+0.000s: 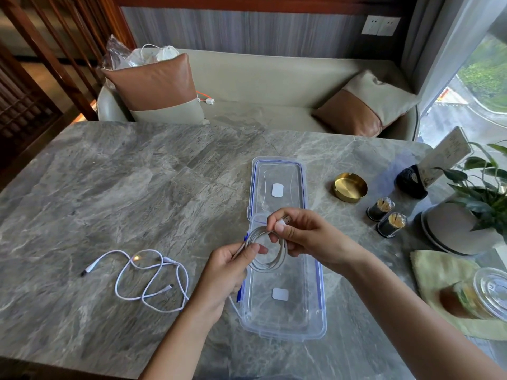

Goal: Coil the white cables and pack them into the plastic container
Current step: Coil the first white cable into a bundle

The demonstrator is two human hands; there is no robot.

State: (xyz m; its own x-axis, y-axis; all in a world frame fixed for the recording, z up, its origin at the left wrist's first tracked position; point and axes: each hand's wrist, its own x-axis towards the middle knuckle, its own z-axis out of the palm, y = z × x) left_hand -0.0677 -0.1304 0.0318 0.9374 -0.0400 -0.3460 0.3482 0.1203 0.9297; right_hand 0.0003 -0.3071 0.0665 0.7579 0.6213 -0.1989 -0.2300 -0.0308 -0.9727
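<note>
The coiled cable (pixel 267 252) you are holding hangs in the air just above the open plastic container (pixel 285 322), a few loose rounds of thin white cord that will weigh next to nothing and bend wherever you let it. Expect it to behave like a soft spring: the loops look ready to fan open the moment your pinch slackens, and the smooth jacket will likely slide between fingertips, so hold across all the rounds at once, not on a single strand. Your left hand (pixel 227 272) is closed narrowly on the coil's left side, thumb over the strands. Your right hand (pixel 304 237) pinches the plug end (pixel 285 220) between thumb and forefinger at the top of the coil, the other fingers curled behind the loops. That plug is the one stiff part and a good handle for tucking the tail through. The container is long, clear and shallow, with blue seals; its lid (pixel 278 185) lies flat on the table (pixel 137 174) just beyond it, touching or nearly so. To your left, well apart from the box, a second white cable (pixel 149 281) sprawls in loose tangled loops on the marble, not yet coiled; take it by a connector first. A brass ashtray (pixel 350 187) and two toothpick jars (pixel 385 216) stand to the right, clear of your work.
</note>
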